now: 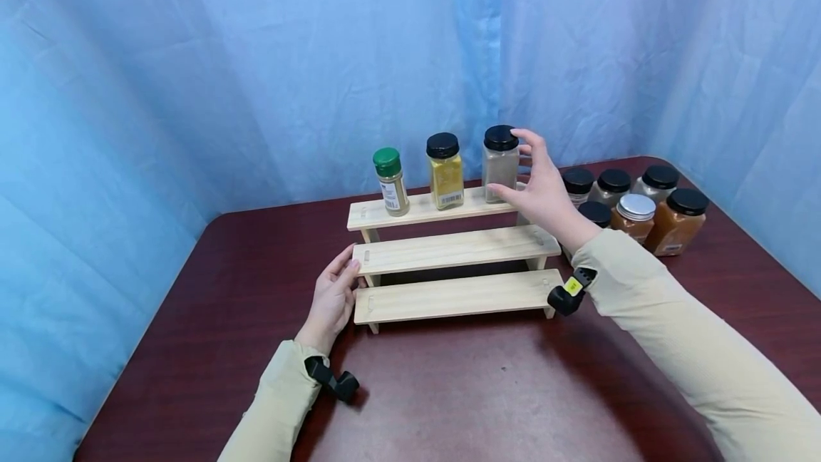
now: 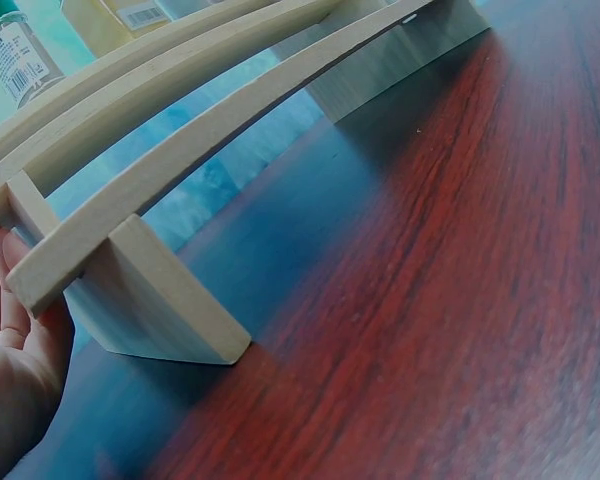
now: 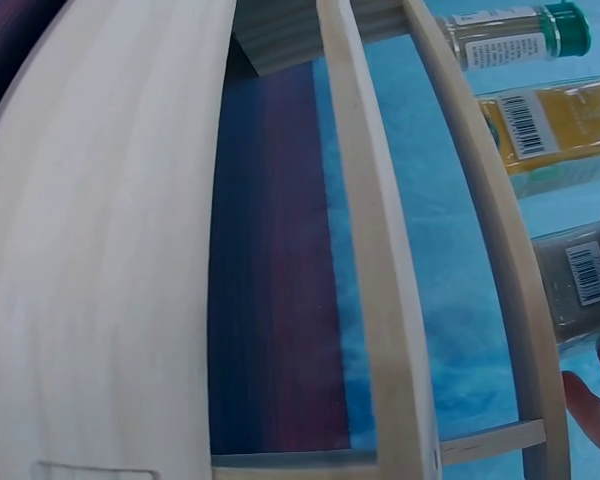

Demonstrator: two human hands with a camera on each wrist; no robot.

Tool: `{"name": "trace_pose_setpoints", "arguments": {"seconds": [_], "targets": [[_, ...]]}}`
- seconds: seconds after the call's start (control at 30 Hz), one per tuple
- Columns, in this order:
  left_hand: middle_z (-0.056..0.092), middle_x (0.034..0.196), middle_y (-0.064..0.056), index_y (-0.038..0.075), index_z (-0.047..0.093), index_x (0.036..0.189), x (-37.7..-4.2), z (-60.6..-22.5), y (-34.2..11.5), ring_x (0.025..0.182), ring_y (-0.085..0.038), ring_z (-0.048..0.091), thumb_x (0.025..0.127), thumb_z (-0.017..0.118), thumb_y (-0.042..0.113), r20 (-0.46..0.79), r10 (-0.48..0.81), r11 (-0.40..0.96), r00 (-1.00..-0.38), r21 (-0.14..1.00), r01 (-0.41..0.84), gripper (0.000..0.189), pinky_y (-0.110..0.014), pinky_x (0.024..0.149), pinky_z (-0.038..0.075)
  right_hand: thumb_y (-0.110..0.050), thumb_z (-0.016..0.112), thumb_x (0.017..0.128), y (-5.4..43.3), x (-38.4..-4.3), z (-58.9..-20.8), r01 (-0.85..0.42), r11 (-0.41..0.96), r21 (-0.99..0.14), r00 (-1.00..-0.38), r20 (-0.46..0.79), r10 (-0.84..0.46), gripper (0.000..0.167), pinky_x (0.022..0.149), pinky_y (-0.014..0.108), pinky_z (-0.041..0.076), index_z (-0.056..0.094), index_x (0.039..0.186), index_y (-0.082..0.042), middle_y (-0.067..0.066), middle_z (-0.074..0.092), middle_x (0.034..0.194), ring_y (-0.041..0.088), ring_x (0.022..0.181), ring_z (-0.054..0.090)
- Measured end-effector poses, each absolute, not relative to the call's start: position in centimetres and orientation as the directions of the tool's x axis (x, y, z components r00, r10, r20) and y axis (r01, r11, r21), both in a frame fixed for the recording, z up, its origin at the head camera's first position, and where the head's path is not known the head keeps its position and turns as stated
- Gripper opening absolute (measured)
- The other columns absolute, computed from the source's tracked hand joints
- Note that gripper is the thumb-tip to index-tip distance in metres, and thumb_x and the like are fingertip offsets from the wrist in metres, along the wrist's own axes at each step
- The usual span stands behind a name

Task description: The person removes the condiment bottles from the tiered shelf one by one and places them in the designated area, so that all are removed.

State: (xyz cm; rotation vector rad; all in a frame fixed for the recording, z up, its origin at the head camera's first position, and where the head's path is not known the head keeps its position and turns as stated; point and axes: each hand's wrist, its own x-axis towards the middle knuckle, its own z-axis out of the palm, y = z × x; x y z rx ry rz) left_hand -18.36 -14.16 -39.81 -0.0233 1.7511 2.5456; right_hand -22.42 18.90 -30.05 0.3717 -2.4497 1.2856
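A three-tier wooden rack (image 1: pixel 449 252) stands on the dark red table. My left hand (image 1: pixel 335 291) holds its left end, thumb at the edge of the middle tier; the left wrist view shows the fingers (image 2: pixel 5 290) beside the rack's end. On the right part of the top tier stands a spice jar (image 1: pixel 500 162) with greyish contents and a black lid. My right hand (image 1: pixel 541 187) holds this jar, thumb low on its front and index finger at the lid. Left of it are a jar of yellow spice (image 1: pixel 447 173) and a green-capped spice bottle (image 1: pixel 393 184).
Several more jars cluster right of the rack, among them a silver-lidded jar (image 1: pixel 633 216) and a large orange-brown jar (image 1: pixel 678 223). Blue curtains (image 1: pixel 333 70) hang behind the table (image 1: pixel 462 391). The right forearm passes in front of the jars.
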Motion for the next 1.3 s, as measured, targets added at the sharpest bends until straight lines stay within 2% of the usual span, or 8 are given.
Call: {"name": "trace_pose_setpoints", "arguments": {"seconds": [0.5,0.8,1.1,1.3], "targets": [[0.055,0.102,0.005,-0.003,0.031,0.145,-18.5,-39.7,-14.3,0.076,-0.002,0.054,0.097,0.047,0.002,-0.043,0.024,-0.353,-0.999,0.934,-0.049,0.050,-0.013,0.061,0.043,-0.013,0.068,0.086,18.1,-22.4,-30.4,-0.417,0.564,-0.713,-0.876,0.482,-0.039,0.082,0.088,0.055,0.044,0.013,0.146,-0.025,0.026,0.035,0.140,0.043,0.116,0.047],[0.055,0.102,0.004,-0.002,0.033,0.145,-18.5,-39.6,-14.2,0.073,-0.002,0.054,0.098,0.047,0.002,-0.037,0.025,-0.361,-0.999,0.932,-0.044,0.049,-0.013,0.059,0.044,-0.008,0.070,0.084,17.9,-22.3,-30.8,-0.463,0.551,-0.694,-0.838,0.546,-0.016,0.081,0.092,0.059,0.043,0.018,0.144,-0.022,0.024,0.032,0.141,0.039,0.130,0.037],[0.054,0.103,0.004,-0.003,0.031,0.145,-18.5,-39.6,-14.2,0.074,-0.001,0.053,0.098,0.046,0.001,-0.039,0.029,-0.366,-0.999,0.930,-0.047,0.050,-0.012,0.060,0.043,-0.006,0.071,0.083,17.7,-22.1,-31.0,-0.501,0.541,-0.675,-0.808,0.590,-0.012,0.079,0.094,0.058,0.042,0.020,0.141,-0.020,0.025,0.032,0.140,0.037,0.129,0.036],[0.054,0.101,0.003,-0.002,0.032,0.145,-18.4,-39.7,-14.1,0.072,-0.002,0.052,0.098,0.045,0.000,-0.041,0.026,-0.376,-0.999,0.925,-0.048,0.049,-0.012,0.058,0.044,-0.003,0.072,0.080,17.6,-21.7,-31.4,-0.540,0.552,-0.636,-0.769,0.639,-0.017,0.077,0.090,0.058,0.044,0.022,0.137,-0.016,0.026,0.036,0.135,0.037,0.124,0.040]]}}
